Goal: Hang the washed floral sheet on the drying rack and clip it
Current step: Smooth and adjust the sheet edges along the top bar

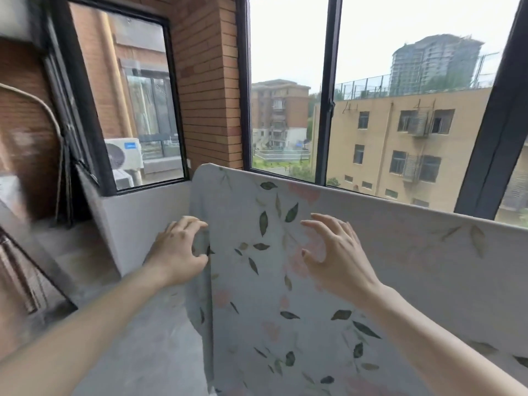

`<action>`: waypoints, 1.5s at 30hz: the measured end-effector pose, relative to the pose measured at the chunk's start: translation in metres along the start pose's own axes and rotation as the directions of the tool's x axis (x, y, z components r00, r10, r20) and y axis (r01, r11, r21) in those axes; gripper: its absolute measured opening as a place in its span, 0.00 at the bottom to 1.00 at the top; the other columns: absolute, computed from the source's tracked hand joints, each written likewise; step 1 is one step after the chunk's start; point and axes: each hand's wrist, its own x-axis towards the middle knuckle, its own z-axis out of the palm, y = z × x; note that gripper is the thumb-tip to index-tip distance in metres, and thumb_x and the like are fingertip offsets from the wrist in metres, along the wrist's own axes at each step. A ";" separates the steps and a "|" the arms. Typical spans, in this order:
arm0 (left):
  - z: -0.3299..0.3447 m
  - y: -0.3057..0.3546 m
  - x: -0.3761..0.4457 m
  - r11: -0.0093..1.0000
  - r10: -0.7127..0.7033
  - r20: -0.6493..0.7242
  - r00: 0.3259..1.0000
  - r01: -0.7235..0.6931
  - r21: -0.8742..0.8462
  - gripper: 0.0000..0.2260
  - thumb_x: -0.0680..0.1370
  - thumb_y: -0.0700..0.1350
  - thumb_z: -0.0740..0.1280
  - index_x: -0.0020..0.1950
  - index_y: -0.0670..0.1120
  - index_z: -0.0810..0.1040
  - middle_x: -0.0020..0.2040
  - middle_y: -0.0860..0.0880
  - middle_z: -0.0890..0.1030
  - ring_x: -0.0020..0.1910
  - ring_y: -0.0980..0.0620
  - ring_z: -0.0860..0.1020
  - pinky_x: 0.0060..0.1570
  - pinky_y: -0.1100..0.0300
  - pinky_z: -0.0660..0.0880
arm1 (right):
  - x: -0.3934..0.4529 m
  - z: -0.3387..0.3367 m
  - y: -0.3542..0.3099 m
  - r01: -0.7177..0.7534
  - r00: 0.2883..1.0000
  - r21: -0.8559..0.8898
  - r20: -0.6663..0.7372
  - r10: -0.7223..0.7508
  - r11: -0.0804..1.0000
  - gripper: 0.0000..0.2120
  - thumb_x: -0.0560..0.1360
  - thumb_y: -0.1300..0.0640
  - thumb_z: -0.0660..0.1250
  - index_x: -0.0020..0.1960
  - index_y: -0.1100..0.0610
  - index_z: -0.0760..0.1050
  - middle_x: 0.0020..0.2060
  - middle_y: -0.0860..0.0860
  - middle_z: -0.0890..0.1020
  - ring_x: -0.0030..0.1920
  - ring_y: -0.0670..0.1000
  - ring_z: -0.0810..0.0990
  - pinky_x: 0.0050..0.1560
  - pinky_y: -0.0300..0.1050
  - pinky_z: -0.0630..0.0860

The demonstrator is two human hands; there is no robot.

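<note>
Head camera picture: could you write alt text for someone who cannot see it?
A floral sheet hangs draped over a hidden rail on an enclosed balcony, with a person's two hands at its left end. The left hand grips the sheet's side edge; the right hand hovers open, fingers spread. Windows behind show apartment buildings.
</note>
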 end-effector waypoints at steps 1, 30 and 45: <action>0.001 -0.012 0.003 1.000 -0.019 0.003 1.000 0.019 -0.003 0.33 0.67 0.55 0.64 0.74 0.53 0.73 0.72 0.53 0.71 0.70 0.46 0.71 0.70 0.50 0.69 | 0.009 0.008 -0.005 0.017 1.000 0.010 0.005 -0.017 1.000 0.26 0.77 0.46 0.70 0.75 0.44 0.71 0.76 0.44 0.69 0.77 0.50 0.62 0.81 0.57 0.55; 0.033 -0.192 0.307 0.995 -0.034 0.094 0.995 0.042 -0.087 0.29 0.72 0.52 0.68 0.74 0.54 0.70 0.71 0.54 0.73 0.68 0.50 0.75 0.66 0.52 0.73 | 0.286 0.170 -0.054 0.086 0.995 0.016 -0.058 -0.085 0.996 0.19 0.78 0.47 0.68 0.69 0.43 0.74 0.69 0.41 0.74 0.66 0.50 0.75 0.72 0.49 0.65; 0.151 -0.311 0.398 0.923 0.203 0.201 0.958 -0.118 -0.367 0.04 0.82 0.50 0.67 0.56 0.56 0.78 0.48 0.62 0.82 0.45 0.57 0.82 0.53 0.51 0.81 | 0.364 0.246 -0.097 -0.224 0.974 -0.476 -0.096 0.203 0.851 0.22 0.85 0.40 0.52 0.53 0.47 0.82 0.46 0.51 0.85 0.48 0.59 0.82 0.43 0.49 0.65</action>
